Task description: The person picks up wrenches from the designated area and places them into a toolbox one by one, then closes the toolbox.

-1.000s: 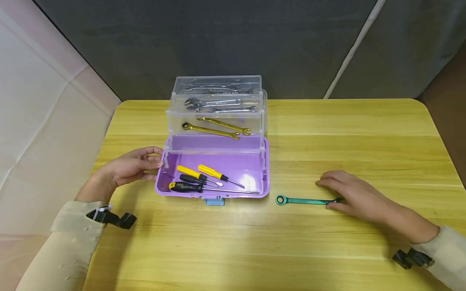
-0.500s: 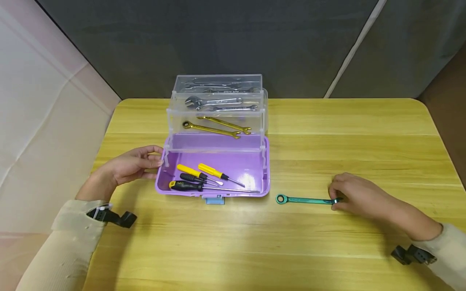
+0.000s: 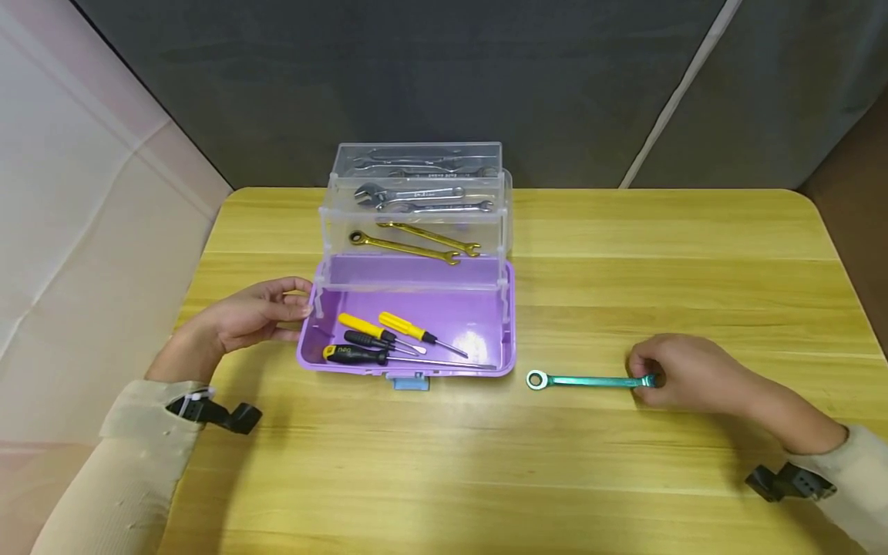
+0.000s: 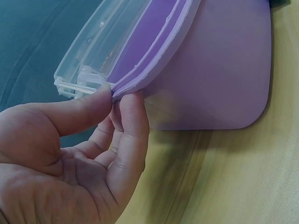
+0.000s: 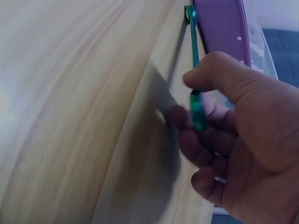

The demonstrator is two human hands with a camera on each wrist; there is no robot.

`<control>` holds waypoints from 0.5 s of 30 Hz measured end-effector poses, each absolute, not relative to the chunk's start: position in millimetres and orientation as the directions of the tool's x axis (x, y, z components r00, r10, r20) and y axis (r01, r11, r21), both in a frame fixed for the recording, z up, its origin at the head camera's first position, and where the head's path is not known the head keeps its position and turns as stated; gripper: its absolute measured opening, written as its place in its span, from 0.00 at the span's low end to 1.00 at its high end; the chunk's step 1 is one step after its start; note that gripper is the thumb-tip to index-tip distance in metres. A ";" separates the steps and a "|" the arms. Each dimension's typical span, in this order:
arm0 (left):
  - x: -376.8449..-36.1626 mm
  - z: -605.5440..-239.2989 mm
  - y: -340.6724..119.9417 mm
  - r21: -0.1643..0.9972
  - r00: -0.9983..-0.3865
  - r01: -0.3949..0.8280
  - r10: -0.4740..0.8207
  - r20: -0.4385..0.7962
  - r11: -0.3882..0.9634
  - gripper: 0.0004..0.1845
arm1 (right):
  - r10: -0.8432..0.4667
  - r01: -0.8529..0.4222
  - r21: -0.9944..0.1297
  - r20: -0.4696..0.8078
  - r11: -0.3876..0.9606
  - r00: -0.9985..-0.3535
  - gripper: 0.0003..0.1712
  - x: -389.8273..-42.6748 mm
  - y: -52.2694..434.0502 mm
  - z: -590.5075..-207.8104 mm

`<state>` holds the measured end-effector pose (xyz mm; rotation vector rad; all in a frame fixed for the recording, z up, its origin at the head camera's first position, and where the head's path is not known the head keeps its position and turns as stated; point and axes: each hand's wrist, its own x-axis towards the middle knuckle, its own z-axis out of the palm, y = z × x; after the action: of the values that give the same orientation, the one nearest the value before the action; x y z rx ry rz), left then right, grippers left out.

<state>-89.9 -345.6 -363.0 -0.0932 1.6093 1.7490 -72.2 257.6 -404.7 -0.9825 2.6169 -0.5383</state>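
In the head view a purple toolbox stands open at the table's middle. My left hand pinches the rim at its left side; the left wrist view has the thumb on top of the rim and fingers beneath. To the right of the box is a green ratchet combination wrench, its ring end toward the box. My right hand pinches its open end between thumb and fingers. In the right wrist view the wrench slants above its shadow, with the end partly among the fingers.
Several yellow and black screwdrivers lie in the box's base. Clear stepped trays rise behind, holding gold wrenches and silver wrenches. A blue latch juts from the front. A dark curtain hangs behind the table.
The right hand's fingers have closed from a loose reach into a pinch on the wrench's open end. The wrench has turned slightly in place. The left hand keeps its hold on the rim.
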 end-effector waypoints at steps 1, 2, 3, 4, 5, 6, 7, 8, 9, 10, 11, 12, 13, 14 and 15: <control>-89.9 -363.0 -345.7 0.830 -0.720 -0.554 0.463 -0.517 0.063 0.09 | -0.677 -0.559 -0.469 -0.125 0.684 -0.725 0.18 -72.5 258.3 -405.3; -90.0 -363.1 -345.9 0.830 -0.720 -0.555 0.463 -0.516 0.062 0.09 | -0.679 -0.545 -0.509 -0.114 0.667 -0.725 0.18 -73.0 259.2 -406.4; -90.0 -363.2 -345.9 0.829 -0.720 -0.556 0.463 -0.517 0.059 0.09 | -0.682 -0.527 -0.554 -0.104 0.644 -0.724 0.18 -73.8 260.1 -407.8; -90.1 -363.3 -345.9 0.828 -0.720 -0.557 0.464 -0.517 0.058 0.09 | -0.684 -0.503 -0.604 -0.097 0.618 -0.723 0.17 -74.5 261.4 -409.3; -90.1 -363.3 -345.9 0.828 -0.719 -0.558 0.463 -0.518 0.058 0.09 | -0.685 -0.471 -0.660 -0.093 0.586 -0.723 0.17 -75.3 262.8 -411.0; -90.2 -363.3 -345.9 0.827 -0.719 -0.559 0.463 -0.518 0.058 0.09 | -0.685 -0.433 -0.712 -0.091 0.553 -0.723 0.16 -76.0 264.3 -412.8; -90.2 -363.4 -345.8 0.828 -0.719 -0.558 0.463 -0.518 0.059 0.09 | -0.683 -0.393 -0.760 -0.090 0.518 -0.725 0.16 -76.7 265.7 -414.5; -90.2 -363.4 -345.8 0.828 -0.720 -0.558 0.462 -0.519 0.061 0.09 | -0.681 -0.353 -0.801 -0.091 0.484 -0.727 0.16 -77.4 267.2 -416.2; -90.2 -363.3 -345.8 0.828 -0.720 -0.557 0.460 -0.520 0.063 0.09 | -0.679 -0.317 -0.834 -0.091 0.452 -0.728 0.17 -78.0 268.8 -417.9; -90.2 -363.3 -345.8 0.828 -0.720 -0.557 0.459 -0.520 0.065 0.09 | -0.676 -0.286 -0.859 -0.091 0.425 -0.731 0.18 -78.5 270.2 -419.4; -90.1 -363.2 -345.8 0.828 -0.721 -0.556 0.458 -0.521 0.067 0.09 | -0.674 -0.263 -0.877 -0.089 0.401 -0.733 0.19 -79.0 271.4 -420.7; -90.1 -363.2 -345.8 0.828 -0.721 -0.556 0.456 -0.521 0.068 0.09 | -0.673 -0.247 -0.890 -0.086 0.384 -0.735 0.20 -79.6 272.4 -422.0; -90.0 -363.2 -345.8 0.828 -0.721 -0.556 0.455 -0.522 0.070 0.09 | -0.671 -0.231 -0.901 -0.084 0.366 -0.737 0.21 -80.1 273.1 -423.1; -90.0 -363.1 -345.8 0.828 -0.721 -0.556 0.454 -0.523 0.071 0.09 | -0.672 -0.220 -0.910 -0.080 0.350 -0.736 0.22 -80.6 273.5 -424.1; -90.0 -363.1 -345.7 0.828 -0.721 -0.556 0.453 -0.524 0.072 0.09 | -0.670 -0.211 -0.917 -0.077 0.338 -0.738 0.23 -81.0 273.8 -425.0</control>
<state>-90.0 -345.7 -363.1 -0.1054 1.6188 1.7433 -81.0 273.8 -425.0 -0.7725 2.1628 -1.3822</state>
